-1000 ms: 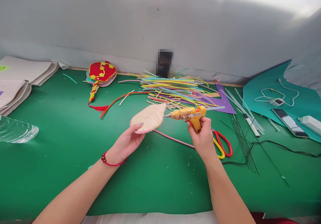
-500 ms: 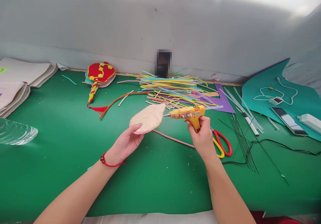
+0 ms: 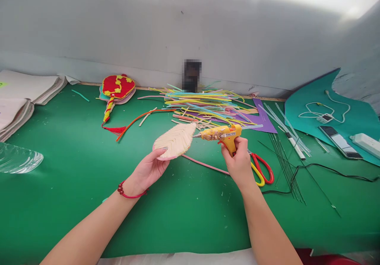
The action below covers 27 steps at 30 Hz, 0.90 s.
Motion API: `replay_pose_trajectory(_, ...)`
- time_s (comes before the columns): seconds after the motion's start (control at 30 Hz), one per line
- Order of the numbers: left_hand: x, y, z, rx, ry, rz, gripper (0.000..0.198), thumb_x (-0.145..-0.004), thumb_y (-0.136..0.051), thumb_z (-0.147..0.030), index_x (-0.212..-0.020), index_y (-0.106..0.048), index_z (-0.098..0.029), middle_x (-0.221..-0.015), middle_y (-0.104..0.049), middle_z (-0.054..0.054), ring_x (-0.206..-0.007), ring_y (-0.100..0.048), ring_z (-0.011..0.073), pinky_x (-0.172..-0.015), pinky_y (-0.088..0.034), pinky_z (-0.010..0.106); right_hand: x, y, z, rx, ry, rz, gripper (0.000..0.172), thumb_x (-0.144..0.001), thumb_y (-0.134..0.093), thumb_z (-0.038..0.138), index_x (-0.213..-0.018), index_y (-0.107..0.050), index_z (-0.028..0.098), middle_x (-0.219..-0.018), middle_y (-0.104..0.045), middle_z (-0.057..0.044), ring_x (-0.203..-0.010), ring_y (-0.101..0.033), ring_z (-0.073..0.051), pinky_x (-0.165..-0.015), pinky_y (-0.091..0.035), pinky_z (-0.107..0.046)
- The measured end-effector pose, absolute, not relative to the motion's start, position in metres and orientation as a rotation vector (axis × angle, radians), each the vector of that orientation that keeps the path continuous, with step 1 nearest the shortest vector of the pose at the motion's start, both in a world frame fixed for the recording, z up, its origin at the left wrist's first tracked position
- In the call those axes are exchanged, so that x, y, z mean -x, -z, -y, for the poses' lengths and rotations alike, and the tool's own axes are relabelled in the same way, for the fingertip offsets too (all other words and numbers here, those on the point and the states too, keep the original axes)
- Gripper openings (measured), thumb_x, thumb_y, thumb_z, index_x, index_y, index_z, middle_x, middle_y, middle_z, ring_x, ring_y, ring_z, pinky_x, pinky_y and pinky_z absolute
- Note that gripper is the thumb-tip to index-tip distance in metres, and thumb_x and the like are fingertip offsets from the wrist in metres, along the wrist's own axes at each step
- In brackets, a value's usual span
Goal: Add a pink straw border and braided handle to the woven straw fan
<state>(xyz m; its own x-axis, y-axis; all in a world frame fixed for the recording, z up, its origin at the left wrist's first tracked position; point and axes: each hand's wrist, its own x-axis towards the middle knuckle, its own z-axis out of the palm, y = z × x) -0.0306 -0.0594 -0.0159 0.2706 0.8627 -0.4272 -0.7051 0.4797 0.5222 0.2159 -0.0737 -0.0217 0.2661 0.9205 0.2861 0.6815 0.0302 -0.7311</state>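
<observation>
A cream leaf-shaped piece (image 3: 175, 140) with slanted rows of strips and a pink edge is held above the table by my left hand (image 3: 150, 168). The thumb lies on its face and the fingers are beneath it. My right hand (image 3: 239, 162) is closed round the handle of a yellow hot glue gun (image 3: 221, 133), with a clear glue stick (image 3: 252, 126) showing at its back. The gun's nozzle points left, at the right edge of the leaf piece; whether it touches I cannot tell. Behind the right hand lie scissors (image 3: 263, 169) with red and yellow handles.
Colourful fuzzy stems (image 3: 204, 101) are heaped at the back, by purple sheet (image 3: 268, 118). A pink stem (image 3: 204, 165) lies below the leaf piece. Left are a red fan (image 3: 118, 86), papers (image 3: 29, 83) and a clear container (image 3: 19, 160). Right are green wires (image 3: 285, 166), a black cord (image 3: 326, 169) and a phone (image 3: 340, 141).
The whole view has shifted very slightly. Both hands keep their holds, and the leaf piece and glue gun stay nearly in the same place relative to each other.
</observation>
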Motion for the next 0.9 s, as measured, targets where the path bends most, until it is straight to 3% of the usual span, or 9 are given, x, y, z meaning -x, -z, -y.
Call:
replay_pose_trajectory(0.6, 0.032, 0.021, 0.058, -0.299, -1.082, -0.736, 0.064, -0.081, -0.053, -0.004, -0.140, -0.036, -0.023, -0.121, -0.063, 0.006, -0.092, -0.067, 0.0125, -0.070, -0.056, 0.012, -0.220, 0.027, 0.073, 1.723, -0.088, 1.487, 0.027, -0.077, -0.050, 0.040, -0.096, -0.042, 0.022, -0.091, -0.061, -0.012, -0.068, -0.059, -0.023, -0.056, -0.045, -0.033)
replay_pose_trajectory(0.9, 0.033, 0.020, 0.056, -0.308, -1.087, -0.739, 0.063, -0.081, -0.053, -0.004, -0.139, -0.038, -0.023, -0.120, -0.064, 0.006, -0.093, -0.067, 0.0132, -0.073, -0.056, 0.013, -0.228, 0.026, 0.061, 1.830, -0.183, 1.343, 0.039, -0.072, -0.059, 0.045, -0.099, -0.043, 0.021, -0.085, -0.059, -0.006, -0.061, -0.055, -0.019, -0.059, -0.044, -0.032)
